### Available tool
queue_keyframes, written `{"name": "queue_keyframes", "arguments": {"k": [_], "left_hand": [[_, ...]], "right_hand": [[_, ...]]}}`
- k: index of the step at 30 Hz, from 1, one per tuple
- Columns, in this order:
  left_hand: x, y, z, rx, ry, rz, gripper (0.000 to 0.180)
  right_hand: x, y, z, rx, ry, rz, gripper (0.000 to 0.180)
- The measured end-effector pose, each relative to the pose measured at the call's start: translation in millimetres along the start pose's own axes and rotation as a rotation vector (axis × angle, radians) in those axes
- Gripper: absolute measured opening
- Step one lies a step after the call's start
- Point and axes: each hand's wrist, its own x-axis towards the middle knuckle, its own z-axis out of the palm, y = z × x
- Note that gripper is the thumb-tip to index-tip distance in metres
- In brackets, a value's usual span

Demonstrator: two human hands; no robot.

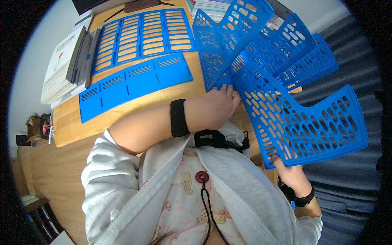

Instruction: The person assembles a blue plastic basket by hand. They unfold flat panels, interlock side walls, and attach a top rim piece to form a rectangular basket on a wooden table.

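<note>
My right hand (290, 175) grips the lower corner of a perforated blue plastic side panel (314, 126), its thumb on the near face and fingers showing through the slots behind. This panel has a stepped outline and leans out past the table's edge. My left hand (219, 105) reaches across to a blue base panel (217, 85), its fingers close together and bent over the front edge; its thumb is hidden. Beyond it stand more perforated blue panels, including a tall one (216, 51) on the left and others (294, 41) behind, forming a partly assembled file rack.
A slotted blue grid panel (143, 36) and a long blue strip panel (136, 85) lie flat on the wooden table (67, 126). A stack of books (65, 65) stands at the left, with more books (210, 10) at the back. Dark curtain fabric (347, 175) hangs on the right.
</note>
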Motion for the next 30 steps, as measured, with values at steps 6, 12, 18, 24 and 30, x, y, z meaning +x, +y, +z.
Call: {"name": "queue_keyframes", "arguments": {"k": [6,12,18,24,30], "left_hand": [[0,2,-1,0.067,-0.026,0.004,0.058],[2,0,-4,0.047,-0.07,-0.006,0.06],[2,-4,-11,-0.079,-0.118,0.044,0.058],[2,2,-8,-0.061,-0.082,0.032,0.059],[-1,3,-12,-0.041,-0.123,0.043,0.06]], "right_hand": [[16,-2,14,-0.118,-0.025,-0.132,0.029],[25,10,28,-0.287,0.035,-0.279,0.034],[59,15,35,-0.447,0.252,-0.569,0.026],[107,24,43,-0.253,0.179,-0.434,0.03],[156,18,54,-0.164,0.149,-0.434,0.034]]}}
